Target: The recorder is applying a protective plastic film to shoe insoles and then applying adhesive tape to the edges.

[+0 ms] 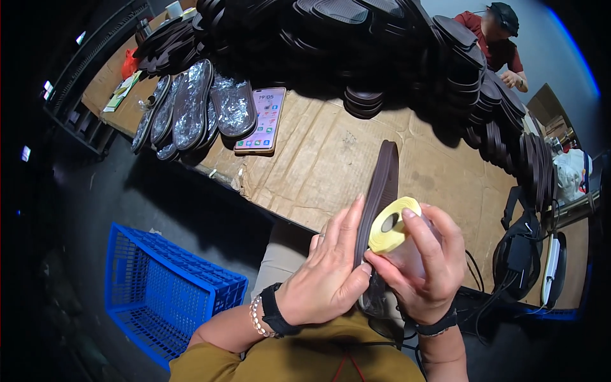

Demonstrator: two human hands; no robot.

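Observation:
A dark brown shoe sole [384,172] stands on edge in front of me, its far end pointing away over the cardboard-covered table. My left hand [328,274] grips it along its left side near the lower end, fingers closed against it. In my right hand [429,264] is a roll of labels or tape [387,230] with a yellow end face and a pale outer side. The thumb and fingers wrap the roll, and its end lies close against the sole. The sole's lower end is hidden behind my hands.
Large piles of dark soles [331,38] line the table's back and right. Film-wrapped soles [193,105] and a phone [262,121] lie on the left. A blue crate [175,274] stands on the floor. A black pouch with cables [519,254] sits right. Another person [493,38] works behind.

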